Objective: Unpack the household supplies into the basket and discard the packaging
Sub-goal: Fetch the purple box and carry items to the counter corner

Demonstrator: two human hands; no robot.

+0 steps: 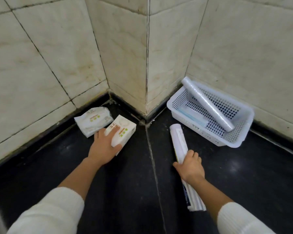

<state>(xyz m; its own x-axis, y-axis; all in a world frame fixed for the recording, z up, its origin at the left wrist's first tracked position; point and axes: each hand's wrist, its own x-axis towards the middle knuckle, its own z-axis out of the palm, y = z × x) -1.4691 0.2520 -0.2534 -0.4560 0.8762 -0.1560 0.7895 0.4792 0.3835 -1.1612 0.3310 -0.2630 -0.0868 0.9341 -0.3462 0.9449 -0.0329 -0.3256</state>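
Observation:
A white perforated basket [179,114] stands on the dark floor against the right wall. A clear film roll [208,105] leans across it, and a flat blue-white pack [191,116] lies on its bottom. My left hand [105,146] grips a white tissue pack [123,130] on the floor. A second tissue pack [93,120] lies just behind it, by the left wall. My right hand [189,166] is closed around a long white wrapped roll [178,141] that lies on the floor in front of the basket; its near end shows below my wrist.
Tiled walls form a jutting corner [147,65] between the tissue packs and the basket. The black floor [125,191] stretches toward me. Both my sleeves are white.

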